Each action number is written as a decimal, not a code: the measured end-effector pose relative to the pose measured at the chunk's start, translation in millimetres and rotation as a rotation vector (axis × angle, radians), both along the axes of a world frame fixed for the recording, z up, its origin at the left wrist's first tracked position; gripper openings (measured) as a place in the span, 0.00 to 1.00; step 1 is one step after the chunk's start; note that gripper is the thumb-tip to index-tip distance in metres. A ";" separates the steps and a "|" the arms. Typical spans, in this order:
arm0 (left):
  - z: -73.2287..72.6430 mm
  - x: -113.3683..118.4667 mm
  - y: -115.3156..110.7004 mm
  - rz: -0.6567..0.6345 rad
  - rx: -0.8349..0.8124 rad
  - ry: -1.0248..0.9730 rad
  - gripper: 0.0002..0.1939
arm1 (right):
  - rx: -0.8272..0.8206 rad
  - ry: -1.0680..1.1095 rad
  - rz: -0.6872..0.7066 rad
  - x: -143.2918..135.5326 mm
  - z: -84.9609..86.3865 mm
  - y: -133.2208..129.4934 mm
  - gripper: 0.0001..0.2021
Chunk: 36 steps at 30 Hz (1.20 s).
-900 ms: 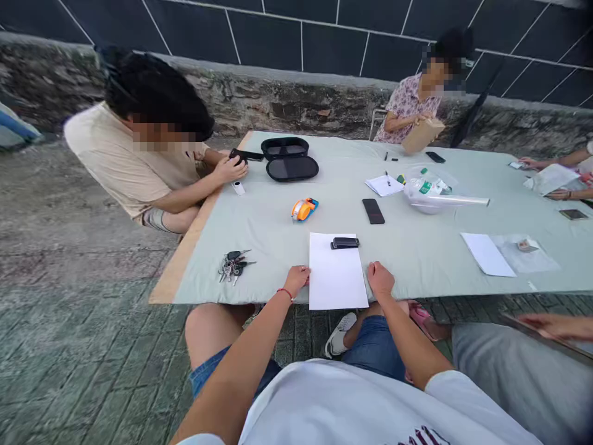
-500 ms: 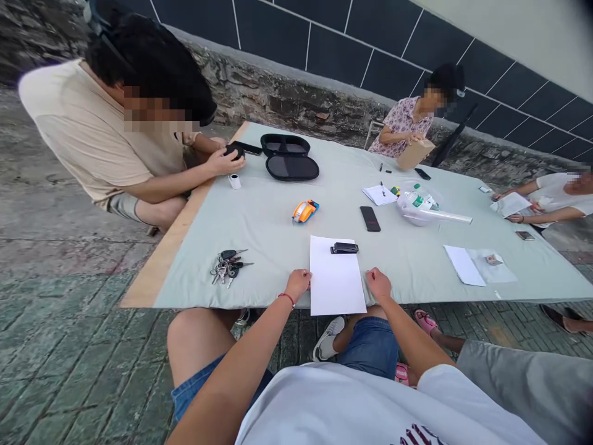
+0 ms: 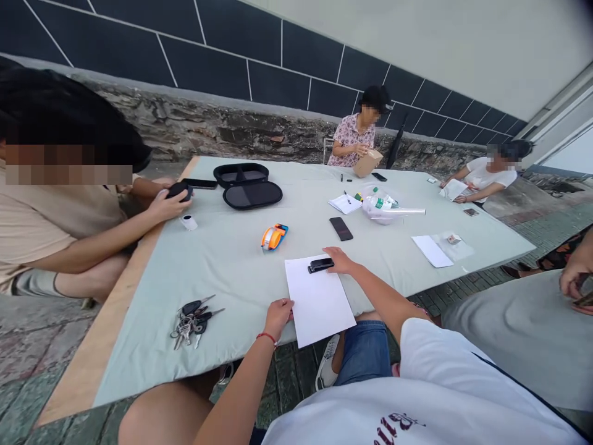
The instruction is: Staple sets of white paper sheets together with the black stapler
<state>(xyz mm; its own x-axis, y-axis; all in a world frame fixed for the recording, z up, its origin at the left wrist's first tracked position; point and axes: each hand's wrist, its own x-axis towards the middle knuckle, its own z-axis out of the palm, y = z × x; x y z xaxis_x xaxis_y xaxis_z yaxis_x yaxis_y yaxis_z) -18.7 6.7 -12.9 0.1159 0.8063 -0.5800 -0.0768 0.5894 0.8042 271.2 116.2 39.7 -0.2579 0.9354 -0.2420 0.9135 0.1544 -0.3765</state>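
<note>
A white sheet of paper (image 3: pixel 322 306) lies at the table's near edge, its bottom overhanging. My left hand (image 3: pixel 279 317) is closed on the paper's left edge, thumb and fingers pinching it. On the upper part of the sheet rests a black stapler (image 3: pixel 320 266). My right hand (image 3: pixel 339 260) has its fingers and thumb around the stapler's right end; the exact contact is partly hidden. Left of the paper is a bunch of keys (image 3: pixel 192 321). Beyond the sheet stands an orange and blue tape dispenser (image 3: pixel 274 237), and a black phone (image 3: pixel 341 228) lies to its right.
Across the cloth-covered table (image 3: pixel 231 266) are an open black case (image 3: pixel 252 195), a bagged bottle (image 3: pixel 382 204) and more white paper (image 3: pixel 432 251). One person (image 3: pixel 60 216) sits at left holding a black object. Others sit at the far side, one with a cardboard box (image 3: pixel 368 162).
My right hand has moved from beside the paper's right edge up to the stapler. My left hand stays at the left edge. The paper looks slightly turned, and the camera view has shifted right.
</note>
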 end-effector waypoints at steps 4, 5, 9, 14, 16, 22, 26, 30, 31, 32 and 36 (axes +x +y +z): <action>-2.2 4.1 -0.5 0.012 0.032 0.023 0.10 | -0.031 -0.059 0.084 -7.0 -10.4 15.4 0.37; -1.4 5.3 -0.6 0.015 0.032 0.027 0.10 | -0.022 -0.064 0.096 -6.9 -13.0 15.8 0.33; 5.0 10.7 -0.6 0.027 -0.005 0.071 0.09 | 0.014 -0.044 0.084 -1.2 -18.4 9.2 0.23; 12.4 16.3 -1.2 0.024 -0.032 0.125 0.09 | 0.020 -0.018 0.008 10.5 -19.0 -1.9 0.19; 13.7 18.0 -1.9 0.024 -0.032 0.132 0.09 | 0.018 -0.018 -0.026 16.7 -19.0 -5.9 0.18; 13.8 20.7 -3.0 0.026 -0.034 0.141 0.07 | 0.011 -0.032 -0.178 58.8 -16.8 -24.1 0.17; 13.4 20.3 -3.0 0.018 -0.033 0.123 0.08 | 0.023 -0.054 -0.330 92.3 -11.2 -45.1 0.17; 11.7 19.6 -3.7 0.006 -0.034 0.090 0.08 | 0.168 -0.073 -0.528 89.3 -9.4 -84.0 0.24; 10.9 19.5 -3.6 0.000 -0.030 0.080 0.08 | 0.271 -0.054 -0.596 81.8 -11.2 -96.5 0.21; 10.1 19.2 -3.1 -0.005 -0.027 0.073 0.08 | 0.347 -0.024 -0.631 72.8 -14.0 -109.2 0.17; 9.0 14.8 2.3 0.016 -0.092 0.049 0.05 | 0.112 0.058 -0.611 36.4 -29.3 -150.7 0.15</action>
